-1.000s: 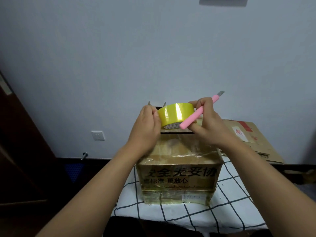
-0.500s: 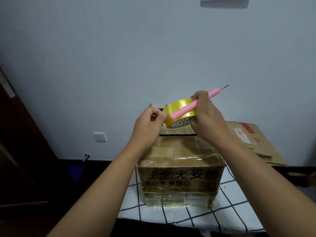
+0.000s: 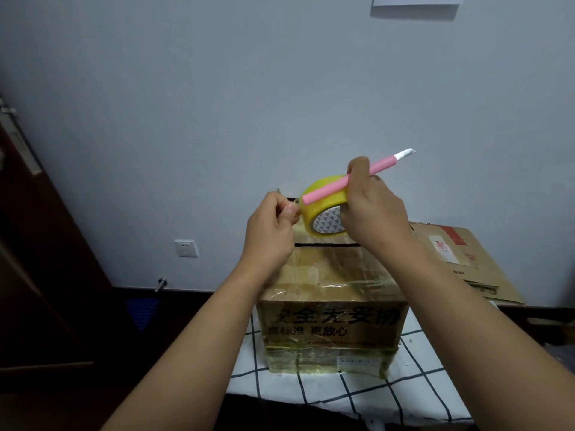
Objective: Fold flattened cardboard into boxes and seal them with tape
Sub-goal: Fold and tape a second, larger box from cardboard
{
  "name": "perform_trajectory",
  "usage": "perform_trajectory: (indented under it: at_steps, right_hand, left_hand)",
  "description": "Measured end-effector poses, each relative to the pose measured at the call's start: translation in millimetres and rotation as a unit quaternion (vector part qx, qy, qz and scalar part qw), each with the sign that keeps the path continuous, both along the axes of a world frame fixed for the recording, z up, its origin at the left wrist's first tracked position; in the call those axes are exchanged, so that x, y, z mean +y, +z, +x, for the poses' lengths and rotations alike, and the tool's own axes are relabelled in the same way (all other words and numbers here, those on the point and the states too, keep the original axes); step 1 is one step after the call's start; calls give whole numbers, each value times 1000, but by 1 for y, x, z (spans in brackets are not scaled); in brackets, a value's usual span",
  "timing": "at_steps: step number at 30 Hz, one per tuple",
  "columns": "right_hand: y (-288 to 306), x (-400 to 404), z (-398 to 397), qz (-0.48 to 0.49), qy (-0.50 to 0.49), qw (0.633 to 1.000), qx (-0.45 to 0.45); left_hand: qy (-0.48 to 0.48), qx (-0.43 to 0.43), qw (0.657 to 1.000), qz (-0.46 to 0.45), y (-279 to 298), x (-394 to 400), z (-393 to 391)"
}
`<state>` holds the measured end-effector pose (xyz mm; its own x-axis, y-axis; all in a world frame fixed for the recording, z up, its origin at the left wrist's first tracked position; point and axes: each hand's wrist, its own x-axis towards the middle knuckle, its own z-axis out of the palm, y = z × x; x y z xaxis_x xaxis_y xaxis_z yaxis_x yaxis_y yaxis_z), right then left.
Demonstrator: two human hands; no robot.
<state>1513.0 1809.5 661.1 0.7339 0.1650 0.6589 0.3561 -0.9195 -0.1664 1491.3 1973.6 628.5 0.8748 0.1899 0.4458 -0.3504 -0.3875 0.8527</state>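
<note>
Tape roll yellow, core white with grey triangles. Cutter pink. Box brown, black print. Cloth white, black grid. Wall pale grey-blue.

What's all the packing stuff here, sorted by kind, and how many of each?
Assembled cardboard box: 1
Flattened cardboard: 1 stack, sheet count unclear
Yellow tape roll: 1, in the right hand
Pink utility knife: 1, same hand
Total: 4 kinds, at least 4 items

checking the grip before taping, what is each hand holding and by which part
The right hand grips the yellow tape roll at its right side, with the pink knife by mid-handle. The left hand pinches at the roll's left edge, apparently the tape end.
</note>
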Motion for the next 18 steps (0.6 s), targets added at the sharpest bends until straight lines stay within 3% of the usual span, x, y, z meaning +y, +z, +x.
perform_trajectory:
  at_steps: [4, 6, 9, 18]
  right_hand:
    - [0, -7, 4, -57, -41, 997, -15]
    - [0, -12, 5, 12, -5, 1000, -10]
    - [1, -16, 5, 144, 66, 987, 13]
    - [-31, -28, 7, 182, 89, 947, 250]
  left_hand:
    - [-19, -1, 997, -70, 11, 2, -4]
    - [-57, 38, 980, -188, 18, 4, -5]
    - [-110, 119, 925, -342, 24, 10, -4]
    - [-81, 223, 924, -300, 15, 32, 5]
